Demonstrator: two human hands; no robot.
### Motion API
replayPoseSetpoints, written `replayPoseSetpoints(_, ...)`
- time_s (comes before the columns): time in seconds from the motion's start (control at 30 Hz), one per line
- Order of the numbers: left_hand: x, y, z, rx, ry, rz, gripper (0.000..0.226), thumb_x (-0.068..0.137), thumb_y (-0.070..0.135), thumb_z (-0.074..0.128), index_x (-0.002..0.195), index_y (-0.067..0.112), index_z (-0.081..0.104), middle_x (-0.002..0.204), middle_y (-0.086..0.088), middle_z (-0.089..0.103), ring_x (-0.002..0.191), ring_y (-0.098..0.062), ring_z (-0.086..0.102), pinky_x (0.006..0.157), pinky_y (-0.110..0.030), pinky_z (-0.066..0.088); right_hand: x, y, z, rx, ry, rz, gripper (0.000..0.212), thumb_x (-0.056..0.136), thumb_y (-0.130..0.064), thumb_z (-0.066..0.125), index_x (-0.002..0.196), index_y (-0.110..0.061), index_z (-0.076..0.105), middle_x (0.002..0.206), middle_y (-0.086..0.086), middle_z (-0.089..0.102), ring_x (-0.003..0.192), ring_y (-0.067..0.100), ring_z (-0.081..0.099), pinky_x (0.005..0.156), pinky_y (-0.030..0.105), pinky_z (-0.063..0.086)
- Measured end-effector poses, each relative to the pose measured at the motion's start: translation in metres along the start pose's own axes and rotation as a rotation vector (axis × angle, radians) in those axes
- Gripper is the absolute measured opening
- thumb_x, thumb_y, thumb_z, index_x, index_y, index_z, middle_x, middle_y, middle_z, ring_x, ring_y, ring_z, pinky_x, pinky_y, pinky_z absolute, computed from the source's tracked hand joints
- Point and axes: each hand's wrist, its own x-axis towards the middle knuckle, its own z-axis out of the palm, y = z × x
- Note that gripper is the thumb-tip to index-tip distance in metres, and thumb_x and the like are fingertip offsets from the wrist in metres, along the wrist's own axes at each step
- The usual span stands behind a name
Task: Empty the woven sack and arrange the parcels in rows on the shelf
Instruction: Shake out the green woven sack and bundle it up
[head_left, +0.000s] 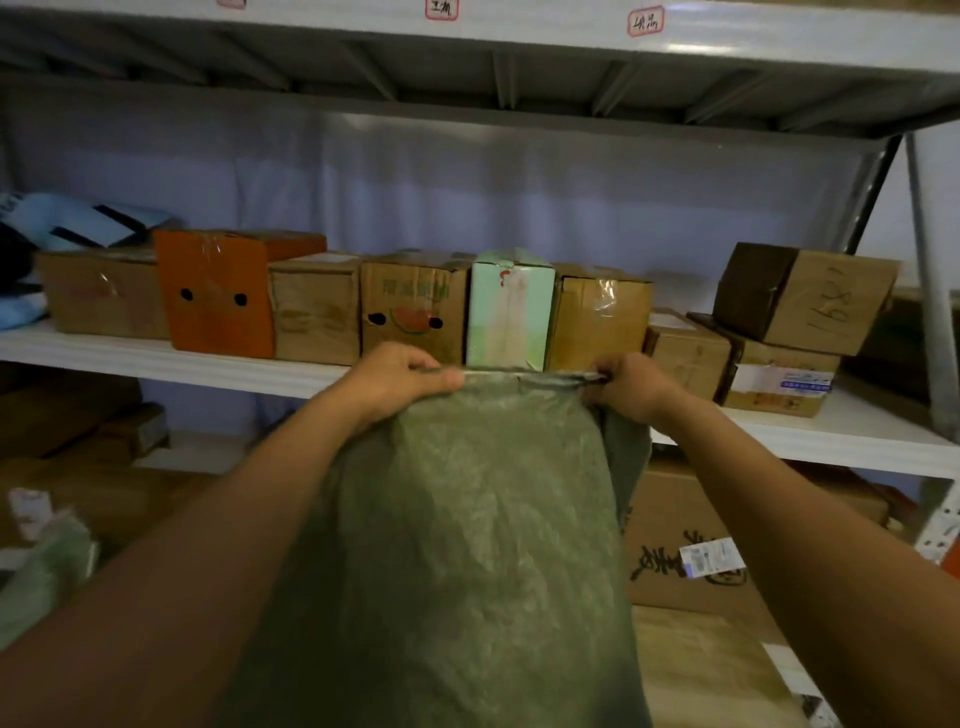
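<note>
Shelf (171, 358): white board carrying a row of parcels along its front edge.
Woven sack (467, 545): green, hanging in front of the shelf, top edge pulled taut between both hands.
Orange box (215, 293): upright in the row, touching brown cartons either side.
Left hand (402, 379): fingers clenched on the sack's left top corner.
Right hand (631, 387): fingers pinched on the right top corner.

Parcel storeroom: metal shelving (519, 31) with handwritten tags, taped cartons (415, 306) in row at 12 o'clock.
</note>
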Motion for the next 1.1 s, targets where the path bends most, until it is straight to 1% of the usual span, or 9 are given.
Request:
replayPoseSetpoints(0.07, -0.001, -0.009, 0.005, -0.06, 0.01, -0.023, 0.023, 0.086, 0.032, 0.065, 0.094, 0.011, 0.072, 0.082, 0.001, 0.068, 0.076, -0.013, 0.061, 0.065, -0.02, 0.044, -0.006, -0.004, 0.002, 0.295, -0.134, 0.001, 0.023, 0.086, -0.028, 0.067, 0.101, -0.012, 0.061, 0.094, 0.005, 0.062, 0.085, 0.019, 0.058, 0.072, 0.03, 0.045)
replayPoseSetpoints(0.17, 0.002, -0.009, 0.014, -0.141, 0.068, -0.035, 0.023, 0.085, 0.025, 0.067, 0.094, 0.004, 0.072, 0.084, -0.007, 0.068, 0.073, -0.016, 0.06, 0.066, -0.024, 0.044, -0.008, -0.022, 0.006, 0.63, -0.026, -0.069, 0.025, 0.084, -0.035, 0.067, 0.097, -0.016, 0.058, 0.091, 0.001, 0.063, 0.089, 0.023, 0.063, 0.082, 0.032, 0.049)
replayPoseSetpoints(0.27, 0.001, 0.006, 0.021, -0.196, 0.047, -0.023, 0.022, 0.083, 0.022, 0.069, 0.092, 0.002, 0.072, 0.083, -0.01, 0.068, 0.074, -0.018, 0.06, 0.07, -0.028, 0.046, -0.006, -0.046, 0.022, 0.671, -0.046, -0.111, 0.037, 0.08, -0.04, 0.07, 0.105, -0.015, 0.057, 0.099, 0.004, 0.066, 0.097, 0.024, 0.063, 0.087, 0.037, 0.053)
replayPoseSetpoints(0.4, 0.004, 0.014, 0.022, -0.281, 0.047, -0.043, 0.005, 0.084, 0.018, 0.067, 0.081, 0.014, 0.067, 0.079, -0.004, 0.065, 0.082, -0.02, 0.059, 0.082, -0.038, 0.049, -0.008, -0.068, 0.053, 0.629, -0.17, -0.197, 0.086, 0.069, -0.027, 0.082, 0.14, -0.018, 0.034, 0.13, 0.001, 0.05, 0.117, 0.02, 0.052, 0.104, 0.036, 0.043)
replayPoseSetpoints(0.53, -0.002, -0.008, 0.01, -0.335, 0.023, -0.049, 0.007, 0.084, 0.016, 0.067, 0.086, 0.014, 0.06, 0.087, -0.005, 0.063, 0.083, -0.02, 0.058, 0.08, -0.039, 0.049, -0.013, -0.067, 0.058, 0.475, -0.209, -0.22, 0.033, 0.078, -0.023, 0.076, 0.108, -0.014, 0.065, 0.103, 0.004, 0.067, 0.1, 0.022, 0.062, 0.094, 0.034, 0.048)
replayPoseSetpoints(0.73, -0.025, -0.05, 0.008, 0.183, -0.296, -0.155, 0.015, 0.091, 0.015, 0.057, 0.096, 0.013, 0.071, 0.091, -0.001, 0.068, 0.082, -0.013, 0.06, 0.069, -0.023, 0.044, -0.006, -0.057, 0.05, 0.632, -0.049, -0.155, 0.007, 0.086, -0.023, 0.067, 0.085, -0.018, 0.063, 0.085, 0.0, 0.062, 0.083, 0.016, 0.057, 0.077, 0.028, 0.045)
replayPoseSetpoints(0.87, -0.006, -0.041, -0.004, 0.086, 0.196, -0.064, 0.014, 0.092, 0.015, 0.055, 0.091, 0.011, 0.069, 0.093, -0.006, 0.066, 0.096, -0.024, 0.058, 0.086, -0.032, 0.043, -0.003, -0.054, 0.054, 0.693, 0.058, -0.165, 0.016, 0.087, -0.018, 0.067, 0.075, -0.02, 0.057, 0.077, -0.001, 0.06, 0.075, 0.015, 0.055, 0.068, 0.025, 0.044)
replayPoseSetpoints(0.97, 0.006, -0.011, -0.018, -0.076, 0.47, 0.1, 0.012, 0.089, 0.011, 0.06, 0.093, 0.01, 0.07, 0.09, -0.003, 0.065, 0.088, -0.019, 0.057, 0.079, -0.028, 0.043, 0.002, -0.063, 0.044, 0.792, 0.199, -0.186, 0.017, 0.085, -0.014, 0.068, 0.075, -0.023, 0.057, 0.078, -0.004, 0.061, 0.074, 0.011, 0.056, 0.072, 0.025, 0.046)
replayPoseSetpoints(1.1, -0.008, -0.03, -0.01, 0.074, 0.043, -0.042, 0.008, 0.087, 0.019, 0.064, 0.085, 0.013, 0.069, 0.082, -0.001, 0.065, 0.085, -0.019, 0.059, 0.075, -0.028, 0.043, 0.002, -0.05, 0.042, 0.611, 0.194, -0.149, 0.009, 0.087, -0.016, 0.066, 0.082, -0.018, 0.059, 0.083, -0.001, 0.061, 0.077, 0.013, 0.055, 0.075, 0.029, 0.044)
